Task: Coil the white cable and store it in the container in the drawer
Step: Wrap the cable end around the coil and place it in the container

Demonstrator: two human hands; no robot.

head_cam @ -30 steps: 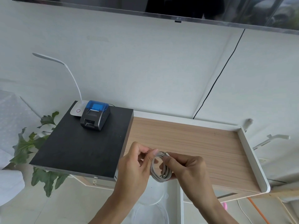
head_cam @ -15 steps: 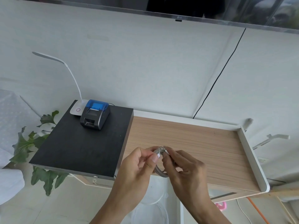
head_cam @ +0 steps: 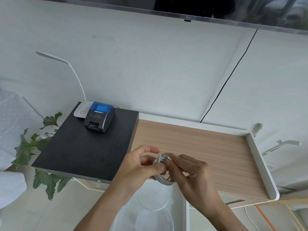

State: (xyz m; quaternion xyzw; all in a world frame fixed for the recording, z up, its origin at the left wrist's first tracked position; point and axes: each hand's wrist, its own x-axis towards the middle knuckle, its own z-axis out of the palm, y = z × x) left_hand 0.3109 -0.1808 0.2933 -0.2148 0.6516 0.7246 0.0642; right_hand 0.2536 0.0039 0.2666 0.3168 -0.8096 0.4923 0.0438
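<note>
The white cable [head_cam: 164, 180] is wound into a small coil, held in the air over the front edge of the wooden desk [head_cam: 208, 157]. My left hand [head_cam: 141, 165] pinches the coil's top from the left. My right hand [head_cam: 188, 170] grips it from the right, fingers through the loops. Below my hands the open drawer [head_cam: 187, 214] shows clear round plastic containers [head_cam: 155, 217], partly hidden by my forearms.
A black board [head_cam: 83, 147] lies on the desk's left part, carrying a small black-and-blue printer [head_cam: 99, 118] and a white lamp base [head_cam: 81, 111]. A raised white rim [head_cam: 260, 164] bounds the desk at right. A green plant [head_cam: 33, 147] stands at left.
The coil has tightened into a smaller bundle between both hands, and my left fingers have shifted over its top. Hands stay in about the same place.
</note>
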